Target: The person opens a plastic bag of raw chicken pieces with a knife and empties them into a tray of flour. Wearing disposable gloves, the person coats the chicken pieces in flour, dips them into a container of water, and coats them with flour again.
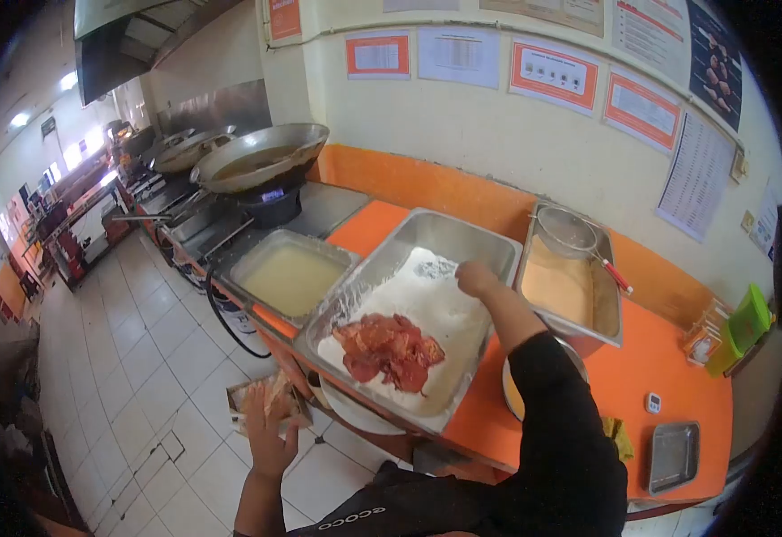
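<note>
White powder (386,300) is spread across a deep metal tray (507,251) on an orange counter (668,349), with a heap of raw red meat (389,351) laid on it at the end nearer the person. Over the far part of the tray, the right hand (478,277) is held low, at the end of a black sleeve (538,376); whether its fingers are closed, or anything is gripped, cannot be told. Beside it, a greyish patch is seen on the powder, too unclear to be named. The left hand (270,434) is held out to the side, well apart from the meat, its fingers spread open and nothing gripped; behind it, a box (237,391) is partly hidden. The tray is flanked on the left by a tub of cloudy liquid (288,276) and on the right by a metal pan of pale orange powder (556,282), across which a red-handled strainer (568,229) is rested. Farther left, a wide wok (261,157) is set above the metal worktop, dark liquid held inside.
</note>
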Motion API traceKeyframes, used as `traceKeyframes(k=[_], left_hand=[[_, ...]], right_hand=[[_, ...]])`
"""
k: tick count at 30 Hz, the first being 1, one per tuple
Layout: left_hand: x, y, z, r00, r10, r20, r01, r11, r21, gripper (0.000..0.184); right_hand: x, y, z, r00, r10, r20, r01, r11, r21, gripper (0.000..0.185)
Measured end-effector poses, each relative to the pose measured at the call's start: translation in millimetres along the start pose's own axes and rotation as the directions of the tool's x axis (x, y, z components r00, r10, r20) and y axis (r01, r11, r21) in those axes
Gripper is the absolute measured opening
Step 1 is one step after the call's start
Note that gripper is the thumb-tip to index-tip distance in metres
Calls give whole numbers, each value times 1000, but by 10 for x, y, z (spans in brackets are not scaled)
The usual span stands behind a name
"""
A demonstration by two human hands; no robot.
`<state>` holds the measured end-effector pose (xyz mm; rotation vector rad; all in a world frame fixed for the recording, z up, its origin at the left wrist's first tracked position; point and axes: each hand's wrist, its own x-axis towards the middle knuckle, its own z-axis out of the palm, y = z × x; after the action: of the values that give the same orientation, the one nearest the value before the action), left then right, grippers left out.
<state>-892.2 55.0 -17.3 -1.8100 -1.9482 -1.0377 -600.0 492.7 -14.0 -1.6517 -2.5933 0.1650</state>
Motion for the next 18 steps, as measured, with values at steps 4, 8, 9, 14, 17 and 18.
traceKeyframes(k=[4, 8, 9, 14, 17, 18], left_hand=[[709, 2, 15, 998, 63, 23, -63, 998, -1, 45], [1233, 43, -46, 976, 216, -12, -216, 976, -27, 40], [1336, 41, -29, 971, 240, -15, -241, 970, -33, 38], [1907, 181, 387, 955, 296, -37, -288, 886, -364, 32], [2183, 533, 688, 927, 375, 20, -318, 812, -490, 32], [2266, 659, 759, 928, 373, 13, -311, 793, -524, 29]], right_hand=[[393, 71, 86, 965, 241, 102, -230, 967, -107, 31], [647, 168, -227, 976, 217, -2, -217, 976, -21, 47], [512, 39, -503, 967, 253, -22, -251, 965, 72, 49], [210, -357, -473, 986, 50, -156, 157, -28, 987, 51], [-343, -1112, -596, 954, -153, -258, 107, -632, 768, 41], [-540, -1379, -717, 942, -132, -310, 156, -644, 749, 40]])
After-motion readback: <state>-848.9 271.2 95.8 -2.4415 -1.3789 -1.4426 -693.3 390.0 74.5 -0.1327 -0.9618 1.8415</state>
